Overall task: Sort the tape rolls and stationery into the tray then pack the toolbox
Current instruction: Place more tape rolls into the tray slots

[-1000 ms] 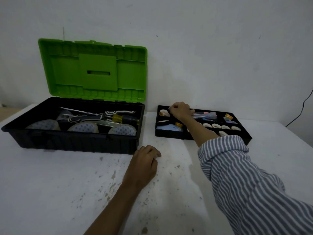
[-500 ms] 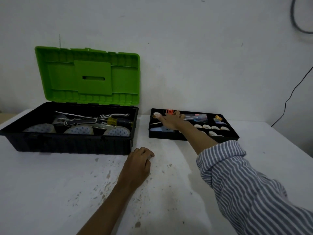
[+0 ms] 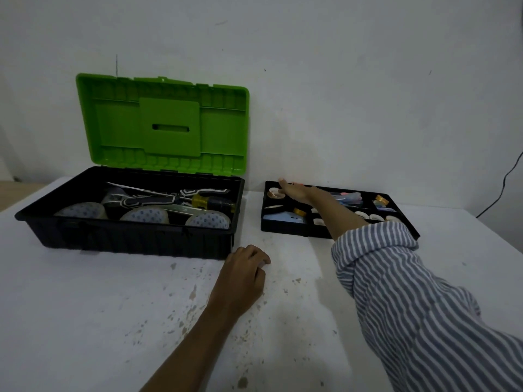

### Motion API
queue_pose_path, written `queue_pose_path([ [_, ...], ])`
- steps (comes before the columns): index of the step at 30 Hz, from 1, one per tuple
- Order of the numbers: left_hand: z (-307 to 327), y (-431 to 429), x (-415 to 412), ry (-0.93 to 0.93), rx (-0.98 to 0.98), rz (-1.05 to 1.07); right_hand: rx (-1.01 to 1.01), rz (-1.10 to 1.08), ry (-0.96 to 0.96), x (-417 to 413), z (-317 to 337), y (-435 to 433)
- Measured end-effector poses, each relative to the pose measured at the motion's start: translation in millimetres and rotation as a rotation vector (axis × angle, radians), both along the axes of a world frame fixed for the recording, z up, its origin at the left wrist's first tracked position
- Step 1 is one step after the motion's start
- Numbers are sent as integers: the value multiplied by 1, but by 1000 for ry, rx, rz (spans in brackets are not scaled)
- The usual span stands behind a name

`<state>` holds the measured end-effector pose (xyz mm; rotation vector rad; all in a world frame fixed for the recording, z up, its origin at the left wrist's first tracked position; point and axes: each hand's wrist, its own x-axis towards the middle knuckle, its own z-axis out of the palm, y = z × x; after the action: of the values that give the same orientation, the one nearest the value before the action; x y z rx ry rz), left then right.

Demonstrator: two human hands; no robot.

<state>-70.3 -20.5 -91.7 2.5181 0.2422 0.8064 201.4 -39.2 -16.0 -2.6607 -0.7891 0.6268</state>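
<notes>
Tabletop (image 3: 85,306): white, speckled with brown marks. A broad bare stretch lies in front of both containers, and its back edge runs along the wall.

Toolbox (image 3: 127,239): black base, back left. Its green lid (image 3: 167,123) stands upright, close to the wall. Inside are a yellow-handled screwdriver (image 3: 203,201) and three rounded dotted pieces (image 3: 145,215) along the front wall.

Tray (image 3: 283,229): black and compartmented, back right, just beside the toolbox. A narrow strip of bare table lies between them. Its far edge sits near the wall, and its right end is partly hidden by the sleeve.

Tray contents:
- A beige tape roll (image 3: 274,193) in the far-left compartment.
- A gold roll (image 3: 300,212) nearer the front.
- White rolls (image 3: 376,217) in a row towards the right.
- Another gold roll (image 3: 382,199) at the far right.
- Small coloured stationery further back, too blurred to tell apart.

Right hand (image 3: 295,190): the arm reaches long across the tray. The palm faces down, with the fingers straight and close together, pointing at the far-left corner. It lies over the beige roll's compartment; whether it touches anything cannot be told. The striped sleeve (image 3: 410,292) is rolled at the forearm.

Left hand (image 3: 243,275): rests on the table just off the toolbox's front right corner, knuckles up. The fingers are loosely curled, with the fingertips on the surface.

Cable (image 3: 503,190): dark, hanging down the wall at far right.
</notes>
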Motion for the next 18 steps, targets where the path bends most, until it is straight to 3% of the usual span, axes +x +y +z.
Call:
queue_pose_path([
  [4,0,0,0,1,-2,4,-44,-18,-65,-12,13,-8],
  [11,1,-1,-1,8,-1,-2,149,46,-292,-43,25,-21],
  [18,1,0,-1,7,4,0,46,139,-359,-61,16,-21],
])
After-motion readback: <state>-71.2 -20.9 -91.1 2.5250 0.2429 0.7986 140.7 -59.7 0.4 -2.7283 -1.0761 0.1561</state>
